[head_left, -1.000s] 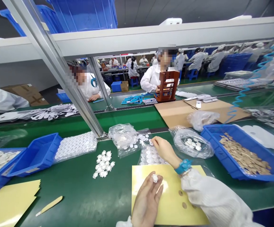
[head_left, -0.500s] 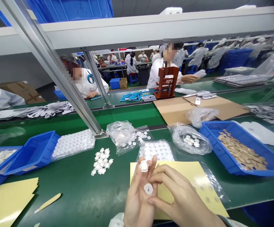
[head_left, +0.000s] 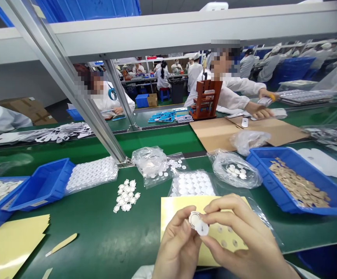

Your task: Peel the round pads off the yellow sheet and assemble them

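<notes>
Fingers (head_left: 182, 213) of the left hand (head_left: 175, 244) are closed on a ringed piece (head_left: 194, 219), pinched at its edge; those of the right hand (head_left: 241, 232) grip a white disc (head_left: 202, 228) between thumb and fingertips. Change noted: half a second ago the disc lay lower over the left palm, well apart from the piece; it has since been raised to the left fingertips. Both parts are now in hand, so the work is judged to have passed from fetching to aligning. The disc, just right of the left fingertips, overlaps the piece's lower right edge as seen; whether the faces touch cannot be told. Beneath the fingers lies a yellow sheet (head_left: 171, 205); left of them, a pile of similar pieces (head_left: 126, 197) rests on the counter (head_left: 98, 232).
</notes>
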### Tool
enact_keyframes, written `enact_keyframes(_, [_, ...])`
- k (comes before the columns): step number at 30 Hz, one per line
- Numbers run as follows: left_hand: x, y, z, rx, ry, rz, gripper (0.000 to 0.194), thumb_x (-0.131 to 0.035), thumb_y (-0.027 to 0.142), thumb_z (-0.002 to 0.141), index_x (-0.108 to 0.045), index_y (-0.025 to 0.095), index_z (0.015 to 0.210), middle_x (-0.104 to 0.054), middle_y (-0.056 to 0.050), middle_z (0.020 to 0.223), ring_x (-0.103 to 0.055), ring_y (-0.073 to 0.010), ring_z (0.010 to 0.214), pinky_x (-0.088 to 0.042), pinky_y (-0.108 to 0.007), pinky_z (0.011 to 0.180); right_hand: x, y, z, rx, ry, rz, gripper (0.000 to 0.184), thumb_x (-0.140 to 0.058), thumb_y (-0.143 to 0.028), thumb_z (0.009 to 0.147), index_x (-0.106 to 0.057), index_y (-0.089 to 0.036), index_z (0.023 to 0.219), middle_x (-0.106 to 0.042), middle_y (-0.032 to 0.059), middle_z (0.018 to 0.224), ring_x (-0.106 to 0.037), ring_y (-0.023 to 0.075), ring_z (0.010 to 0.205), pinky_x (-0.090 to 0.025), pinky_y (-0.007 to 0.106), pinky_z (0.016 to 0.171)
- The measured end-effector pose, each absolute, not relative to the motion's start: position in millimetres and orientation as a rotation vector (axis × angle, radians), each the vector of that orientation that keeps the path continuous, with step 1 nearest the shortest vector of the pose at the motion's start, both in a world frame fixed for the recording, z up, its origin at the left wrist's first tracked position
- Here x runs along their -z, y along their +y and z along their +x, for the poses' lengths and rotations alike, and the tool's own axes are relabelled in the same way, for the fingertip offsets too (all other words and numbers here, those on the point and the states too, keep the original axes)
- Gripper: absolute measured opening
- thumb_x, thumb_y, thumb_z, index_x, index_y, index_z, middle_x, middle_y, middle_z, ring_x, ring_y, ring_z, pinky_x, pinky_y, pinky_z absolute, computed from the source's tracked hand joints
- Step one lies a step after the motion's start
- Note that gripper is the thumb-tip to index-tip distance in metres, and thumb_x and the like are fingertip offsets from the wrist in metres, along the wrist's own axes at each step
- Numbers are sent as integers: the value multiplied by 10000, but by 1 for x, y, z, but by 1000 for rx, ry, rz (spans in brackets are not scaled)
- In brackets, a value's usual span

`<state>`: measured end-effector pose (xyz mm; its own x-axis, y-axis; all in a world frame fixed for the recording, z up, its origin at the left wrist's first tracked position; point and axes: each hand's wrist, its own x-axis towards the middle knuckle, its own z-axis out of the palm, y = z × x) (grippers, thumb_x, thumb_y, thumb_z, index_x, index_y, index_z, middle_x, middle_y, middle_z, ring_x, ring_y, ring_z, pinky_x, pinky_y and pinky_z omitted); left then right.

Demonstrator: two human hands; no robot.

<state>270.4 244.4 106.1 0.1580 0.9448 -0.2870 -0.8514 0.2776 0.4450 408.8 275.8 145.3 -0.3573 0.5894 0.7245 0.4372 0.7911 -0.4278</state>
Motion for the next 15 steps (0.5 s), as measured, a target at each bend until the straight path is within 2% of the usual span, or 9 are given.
enact_keyframes(3, [-103,242,271,-1273,576,239,210,-781,268,656,-752,213,857,-768,-24,847,-667,-144,846,-459,-250,852,-149,277,408,-184,-1993,-767,131,-592,-78,759,-621,-193,817,-636,37,765,-610,144,731,-515,252,610])
enact_keyframes(8, [-103,241,271,-1243,586,303,221,-776,290,656,-757,226,867,-770,-32,868,-670,-217,936,-400,-379,998,-146,277,408,-202,-1998,-762,132,-606,-73,746,-616,-183,818,-637,41,780,-603,145,744,-511,252,611])
enact_keyframes(15, [-104,241,273,-1239,592,294,223,-777,290,654,-758,232,868,-770,-33,900,-660,-221,988,-353,-396,1056,-144,276,410,-206,-1988,-774,131,-604,-75,750,-606,-187,818,-639,31,784,-595,139,733,-501,259,623])
